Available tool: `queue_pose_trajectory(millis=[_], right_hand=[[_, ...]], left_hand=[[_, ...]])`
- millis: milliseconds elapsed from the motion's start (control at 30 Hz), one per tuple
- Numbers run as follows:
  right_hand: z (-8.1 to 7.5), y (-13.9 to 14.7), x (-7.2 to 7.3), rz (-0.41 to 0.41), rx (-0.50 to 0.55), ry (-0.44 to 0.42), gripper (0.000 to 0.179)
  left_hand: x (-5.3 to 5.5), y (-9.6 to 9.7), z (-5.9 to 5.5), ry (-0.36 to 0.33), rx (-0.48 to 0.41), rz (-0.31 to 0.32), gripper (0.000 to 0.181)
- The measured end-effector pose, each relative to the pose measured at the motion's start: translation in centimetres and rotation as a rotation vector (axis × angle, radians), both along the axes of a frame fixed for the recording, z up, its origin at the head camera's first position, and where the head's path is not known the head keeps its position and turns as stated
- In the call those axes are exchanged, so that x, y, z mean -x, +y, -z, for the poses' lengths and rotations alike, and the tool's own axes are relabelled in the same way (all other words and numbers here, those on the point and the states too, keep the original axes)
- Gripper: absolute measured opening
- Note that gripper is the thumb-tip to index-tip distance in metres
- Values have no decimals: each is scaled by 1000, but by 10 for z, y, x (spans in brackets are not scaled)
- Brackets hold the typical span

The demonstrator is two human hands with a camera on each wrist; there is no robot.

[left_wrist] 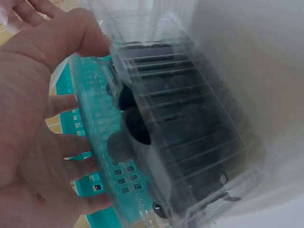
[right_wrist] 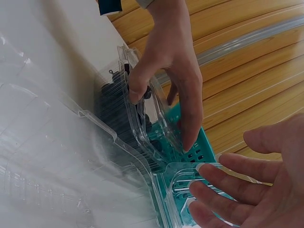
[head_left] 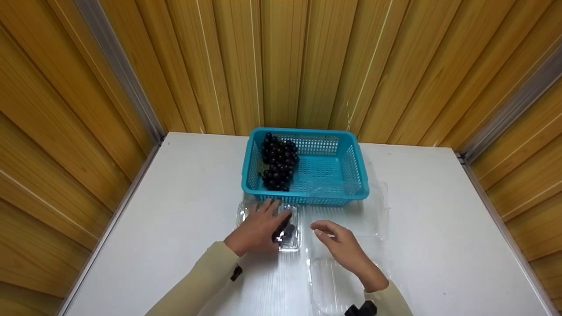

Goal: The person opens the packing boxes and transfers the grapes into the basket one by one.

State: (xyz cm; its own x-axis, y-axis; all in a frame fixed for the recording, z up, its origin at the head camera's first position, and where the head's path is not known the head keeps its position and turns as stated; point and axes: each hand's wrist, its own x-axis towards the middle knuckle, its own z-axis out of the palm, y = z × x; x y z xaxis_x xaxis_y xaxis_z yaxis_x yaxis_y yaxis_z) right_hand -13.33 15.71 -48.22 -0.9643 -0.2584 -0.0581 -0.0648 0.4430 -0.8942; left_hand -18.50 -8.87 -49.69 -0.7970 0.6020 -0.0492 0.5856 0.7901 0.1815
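Note:
My left hand (head_left: 258,228) lies over a clear plastic clamshell box (head_left: 295,248), its fingers spread across the lid and its thumb touching an edge. Dark grapes (left_wrist: 190,128) sit inside the box, showing through its ribbed wall in the left wrist view. The lid stands at a slight angle to the base in the right wrist view. My right hand (head_left: 344,248) is held to the right of the box, fingers loosely bent and nothing in it. Below it lies an open clear container (head_left: 329,285), partly hidden by the hand and forearm.
A turquoise basket (head_left: 307,199) stands behind the hands, with a bunch of dark grapes (head_left: 279,162) at its left side. Another clear plastic part (head_left: 377,219) lies right of the box, overlapping the basket's front corner. Wood-patterned walls (head_left: 281,66) surround the white table (head_left: 189,188).

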Motion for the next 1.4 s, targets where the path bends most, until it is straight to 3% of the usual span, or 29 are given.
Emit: queue_pose_trajectory(millis=[267, 533, 1000, 1400], right_hand=[[-3, -2, -1, -3, 17, -7, 34], [0, 0, 0, -17, 0, -1, 33], [0, -3, 0, -12, -10, -20, 35], [-1, -6, 0, -40, 4, -37, 40]], left_hand=[[2, -3, 8, 85, -49, 4, 97], [5, -5, 13, -11, -113, -36, 96], [5, -10, 2, -69, -137, -111, 97], [1, -10, -5, -70, -200, -63, 97]])
